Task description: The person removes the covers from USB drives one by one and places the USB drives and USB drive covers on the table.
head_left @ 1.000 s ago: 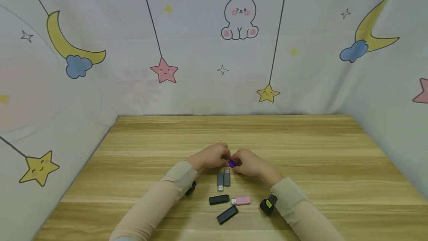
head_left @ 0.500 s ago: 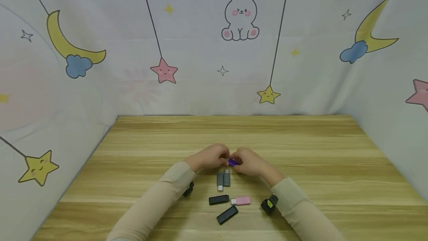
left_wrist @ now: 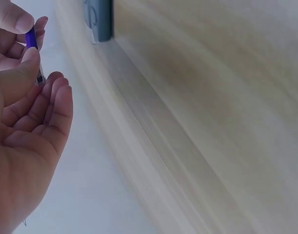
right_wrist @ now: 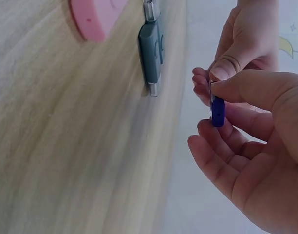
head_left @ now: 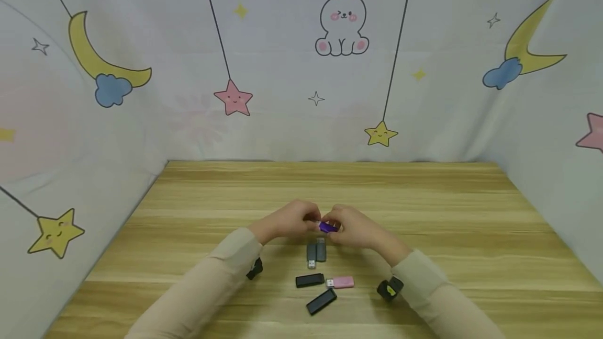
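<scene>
A small purple USB flash drive [head_left: 328, 227] is held off the table between both hands. My left hand [head_left: 294, 218] pinches its metal plug end between thumb and finger; in the left wrist view part of that plug [left_wrist: 40, 77] shows at the fingertips. On the other side, my right hand [head_left: 355, 226] grips the purple body [right_wrist: 218, 113] with thumb and fingers. The remaining fingers of each hand curve loosely beneath. Just nearer than the hands, two grey USB flash drives [head_left: 311, 255] lie side by side, their plugs pointing opposite ways.
A pink USB flash drive [head_left: 341, 282] lies nearer the front, its plug beside a black stick-shaped item [head_left: 309, 280]. Another black one [head_left: 321, 302] lies slanted below them. Black wrist cameras [head_left: 390, 289] hang under the sleeves. A patterned cloth [head_left: 282, 135] rises behind the wooden table [head_left: 226, 187].
Both forearms have spread slightly outward, and the left hand has shifted a little left. More of the purple flash drive's body shows between the hands. Items on the table stay put.
</scene>
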Demonstrator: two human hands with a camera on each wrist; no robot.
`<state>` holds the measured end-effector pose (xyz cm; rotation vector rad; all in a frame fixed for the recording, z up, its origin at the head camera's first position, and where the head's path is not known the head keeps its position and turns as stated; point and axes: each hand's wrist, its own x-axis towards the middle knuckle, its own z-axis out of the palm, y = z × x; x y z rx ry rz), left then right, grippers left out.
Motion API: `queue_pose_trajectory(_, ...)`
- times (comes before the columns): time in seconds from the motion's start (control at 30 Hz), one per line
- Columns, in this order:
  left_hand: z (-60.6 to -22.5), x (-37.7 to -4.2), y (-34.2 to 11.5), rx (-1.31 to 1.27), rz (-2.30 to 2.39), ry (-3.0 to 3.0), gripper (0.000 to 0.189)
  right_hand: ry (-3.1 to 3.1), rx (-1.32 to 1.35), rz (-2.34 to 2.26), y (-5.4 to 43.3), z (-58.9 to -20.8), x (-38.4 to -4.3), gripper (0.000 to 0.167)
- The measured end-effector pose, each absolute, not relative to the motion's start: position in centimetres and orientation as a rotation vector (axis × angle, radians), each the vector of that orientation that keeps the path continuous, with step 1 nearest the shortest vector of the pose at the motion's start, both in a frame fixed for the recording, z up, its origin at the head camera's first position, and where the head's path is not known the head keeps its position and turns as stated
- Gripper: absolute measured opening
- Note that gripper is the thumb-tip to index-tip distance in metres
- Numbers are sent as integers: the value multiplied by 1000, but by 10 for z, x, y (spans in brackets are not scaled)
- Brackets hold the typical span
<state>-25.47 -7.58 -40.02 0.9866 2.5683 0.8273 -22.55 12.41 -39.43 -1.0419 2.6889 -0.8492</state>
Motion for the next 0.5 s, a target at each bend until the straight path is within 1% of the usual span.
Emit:
queue_pose_trajectory(0.17,-396,-245,-80,944,944,2533,8,2675,-1051,-825,124,-392,-220,27)
queue_pose_trajectory(0.5,-389,-217,-84,861,1100,2481,9,2585,-1069,-891,127,-382,-200,30)
